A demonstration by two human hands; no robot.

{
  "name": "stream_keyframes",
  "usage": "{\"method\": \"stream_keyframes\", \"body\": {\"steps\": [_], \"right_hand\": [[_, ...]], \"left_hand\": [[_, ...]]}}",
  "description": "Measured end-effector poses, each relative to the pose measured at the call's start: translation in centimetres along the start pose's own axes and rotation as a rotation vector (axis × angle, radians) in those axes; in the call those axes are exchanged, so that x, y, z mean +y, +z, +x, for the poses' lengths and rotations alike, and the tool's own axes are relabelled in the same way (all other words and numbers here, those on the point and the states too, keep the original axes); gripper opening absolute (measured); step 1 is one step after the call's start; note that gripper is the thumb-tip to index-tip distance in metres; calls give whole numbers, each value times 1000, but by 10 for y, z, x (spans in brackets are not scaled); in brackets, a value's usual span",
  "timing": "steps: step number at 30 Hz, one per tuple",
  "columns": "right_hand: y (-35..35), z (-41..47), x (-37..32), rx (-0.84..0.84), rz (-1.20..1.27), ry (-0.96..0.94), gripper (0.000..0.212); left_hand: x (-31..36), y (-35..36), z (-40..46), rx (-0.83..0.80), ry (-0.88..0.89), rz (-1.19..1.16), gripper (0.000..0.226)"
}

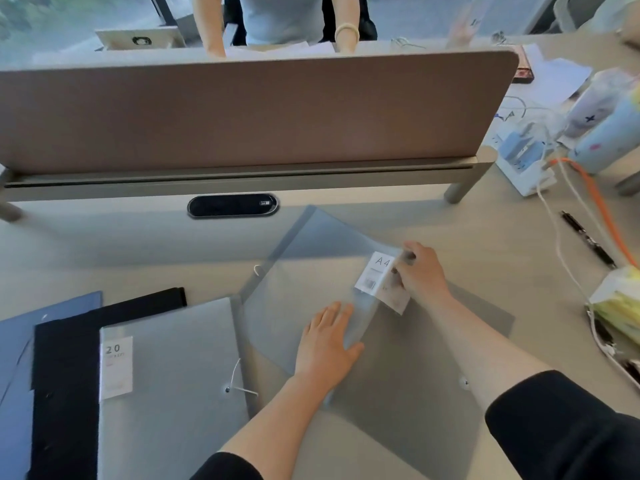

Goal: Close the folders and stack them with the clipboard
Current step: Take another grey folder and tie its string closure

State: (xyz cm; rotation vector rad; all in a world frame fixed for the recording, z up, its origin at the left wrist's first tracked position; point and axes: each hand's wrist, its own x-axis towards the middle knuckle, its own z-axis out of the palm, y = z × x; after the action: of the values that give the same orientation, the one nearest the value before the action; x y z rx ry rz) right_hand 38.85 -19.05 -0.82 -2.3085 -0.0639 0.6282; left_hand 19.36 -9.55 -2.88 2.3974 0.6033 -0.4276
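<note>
A translucent grey folder [408,358] lies open on the desk in front of me, its clear cover flap [311,258] lifted toward the far side. My right hand [424,271] pinches the flap's edge beside a white "A4" label [379,275]. My left hand [325,341] lies flat, fingers spread, on the folder near its fold. To the left, a closed grey folder marked "20" [173,382], with a white elastic cord, rests on a black clipboard [65,375], which lies on a blue folder [17,341].
A brown desk divider [242,112] stands across the far side, with a black cable port [232,205] below it. On the right are a black pen [588,239], orange and white cables [588,188], a power strip, bottles and yellow packets. Another person stands behind the divider.
</note>
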Motion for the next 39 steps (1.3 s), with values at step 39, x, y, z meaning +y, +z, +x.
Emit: {"method": "stream_keyframes", "body": {"steps": [39], "right_hand": [[0,-161,-98,237,586,-325,56]], "left_hand": [[-2,-181,-119,697,129,-855,13]]}}
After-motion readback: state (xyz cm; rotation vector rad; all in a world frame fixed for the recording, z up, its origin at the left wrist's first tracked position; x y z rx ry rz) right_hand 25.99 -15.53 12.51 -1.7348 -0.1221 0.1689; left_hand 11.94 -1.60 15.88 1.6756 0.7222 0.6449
